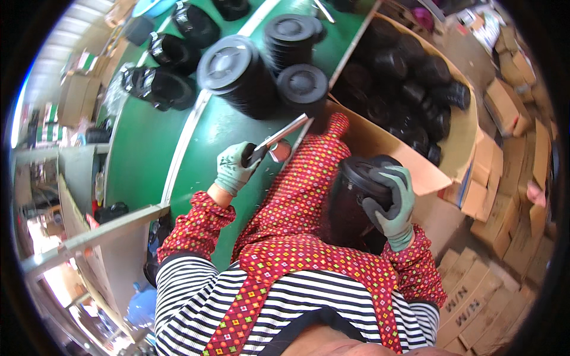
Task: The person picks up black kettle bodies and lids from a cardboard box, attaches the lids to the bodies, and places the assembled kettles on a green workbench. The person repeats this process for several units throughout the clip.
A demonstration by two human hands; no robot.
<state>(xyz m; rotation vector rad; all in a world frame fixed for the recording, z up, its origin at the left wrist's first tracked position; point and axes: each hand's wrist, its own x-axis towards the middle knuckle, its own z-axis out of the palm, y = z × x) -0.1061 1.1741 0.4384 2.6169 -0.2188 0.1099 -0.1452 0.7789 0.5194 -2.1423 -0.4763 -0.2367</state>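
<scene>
My left hand (236, 166), in a pale green glove with dark fingertips, is closed around the dark handle of a tool with a long flat metal bar (286, 132). What kind of tool it is I cannot make out. Close by the bar is a small reddish-brown round piece (280, 151), and whether it belongs to the tool is unclear. My right hand (393, 204), gloved alike, grips the upper part of a black lidded container (351, 199). This container is tilted against my red patterned apron (297, 184), above my lap.
Stacked black round lids (231, 68) stand on the green worktable (199, 148), with more black lids (301, 83) beside them. Glossy black containers (163, 86) sit at the far left. An open carton (380, 145) full of black containers is at right, near flattened cardboard (469, 296).
</scene>
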